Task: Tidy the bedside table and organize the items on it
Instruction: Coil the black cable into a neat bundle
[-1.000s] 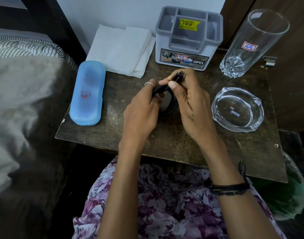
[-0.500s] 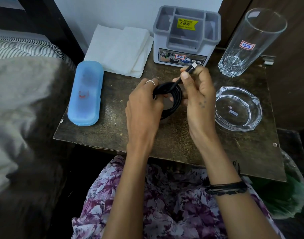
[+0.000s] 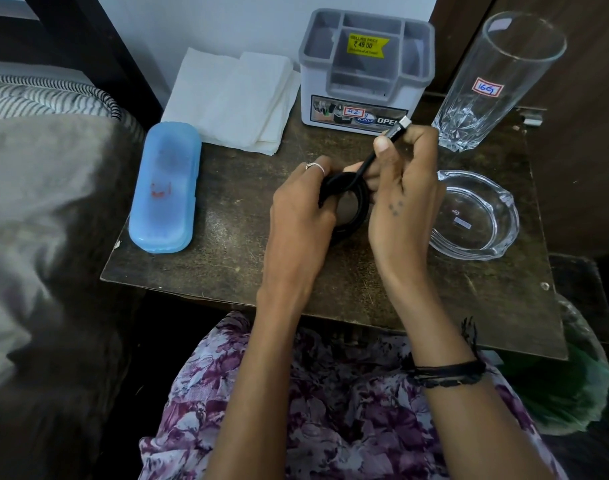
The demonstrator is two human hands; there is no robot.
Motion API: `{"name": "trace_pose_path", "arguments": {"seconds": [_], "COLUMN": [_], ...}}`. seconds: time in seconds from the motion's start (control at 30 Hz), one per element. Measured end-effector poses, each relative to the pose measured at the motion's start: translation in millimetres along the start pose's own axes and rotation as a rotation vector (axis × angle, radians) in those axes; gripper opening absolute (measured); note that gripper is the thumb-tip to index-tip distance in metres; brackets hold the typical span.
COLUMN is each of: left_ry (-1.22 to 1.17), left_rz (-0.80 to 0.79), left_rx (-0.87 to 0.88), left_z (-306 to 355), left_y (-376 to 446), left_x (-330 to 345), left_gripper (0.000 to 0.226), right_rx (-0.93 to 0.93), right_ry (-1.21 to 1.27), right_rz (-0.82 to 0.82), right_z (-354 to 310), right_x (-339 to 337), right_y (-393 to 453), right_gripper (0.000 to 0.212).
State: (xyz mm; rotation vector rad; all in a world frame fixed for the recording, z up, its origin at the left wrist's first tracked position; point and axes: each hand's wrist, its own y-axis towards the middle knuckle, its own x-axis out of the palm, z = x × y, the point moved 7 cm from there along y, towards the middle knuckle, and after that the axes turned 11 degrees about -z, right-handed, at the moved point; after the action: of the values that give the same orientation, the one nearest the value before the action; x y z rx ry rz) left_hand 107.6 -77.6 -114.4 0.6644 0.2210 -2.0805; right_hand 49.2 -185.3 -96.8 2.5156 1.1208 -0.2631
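Above the middle of the dark wooden bench (image 3: 227, 258), we note both hands working a coiled black cable (image 3: 356, 202). Left hand (image 3: 296, 220), ring on one finger, grips the coil's left side. Right hand (image 3: 403, 199) pinches the free end between thumb and fingers, the silver plug (image 3: 403, 122) sticking up past the fingertips. Coil sits between the two hands, over the bench. Just right: round clear glass ashtray (image 3: 476, 216). Behind it, tall clear drinking glass (image 3: 497, 81) with a sticker. Behind the hands, grey-and-white plastic organiser box (image 3: 365, 71), touching folded white paper napkins (image 3: 230, 98). Far left, pale blue plastic oblong case (image 3: 164, 188), near the bed edge.
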Motion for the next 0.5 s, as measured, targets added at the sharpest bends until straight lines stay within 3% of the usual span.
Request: {"name": "trace_pose_path", "arguments": {"seconds": [0.1, 0.27, 0.43, 0.5], "left_ry": [-0.023, -0.023, -0.029, -0.029], "left_rz": [0.010, -0.039, -0.070, -0.092], "left_rx": [0.029, 0.105, 0.170, 0.184], "left_z": [0, 5, 10, 11], "left_y": [1, 0, -1, -1], "left_x": [-2, -7, -6, -2], "left_gripper": [0.032, 0.051, 0.049, 0.049], "right_rx": [0.167, 0.450, 0.445, 0.429], "right_ry": [0.158, 0.622, 0.681, 0.650], "right_rz": [-0.065, -0.233, -0.273, -0.259], "right_z": [14, 31, 29, 28], "right_x": [1, 12, 9, 7], "right_y": [3, 1, 2, 2], "right_gripper": [0.015, 0.026, 0.007, 0.009]}}
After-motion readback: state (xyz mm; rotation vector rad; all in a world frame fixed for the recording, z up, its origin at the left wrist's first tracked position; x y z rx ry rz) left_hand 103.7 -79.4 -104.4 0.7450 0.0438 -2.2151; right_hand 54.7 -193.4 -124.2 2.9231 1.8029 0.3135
